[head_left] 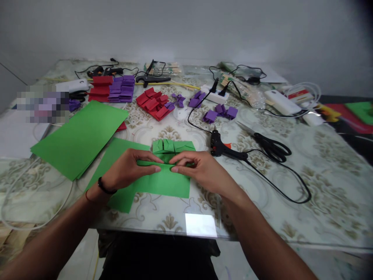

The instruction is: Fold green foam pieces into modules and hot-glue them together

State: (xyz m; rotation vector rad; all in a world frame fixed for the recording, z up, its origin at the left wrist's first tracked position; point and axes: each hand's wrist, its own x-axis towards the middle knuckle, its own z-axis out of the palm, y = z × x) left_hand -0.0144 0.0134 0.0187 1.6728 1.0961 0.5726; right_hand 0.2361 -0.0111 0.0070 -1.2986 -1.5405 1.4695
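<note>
My left hand (pixel 128 171) and my right hand (pixel 198 169) meet at the middle of the table, fingertips almost touching. Both pinch a small folded piece of green paper (pixel 163 162) that rests on a larger green sheet (pixel 163 182). A black band circles my left wrist. Just beyond my fingers lie several folded green pieces (pixel 171 146) in a row. A black glue gun (pixel 221 147) lies just right of my right hand, its cord trailing off to the right.
A stack of green sheets (pixel 78 136) lies at the left. Red folded pieces (pixel 153 103), purple folded pieces (pixel 122 88) and purple bits (pixel 223 112) sit farther back. Black scissors (pixel 269 146), a power strip (pixel 217 95), cables and white devices lie at the right and back.
</note>
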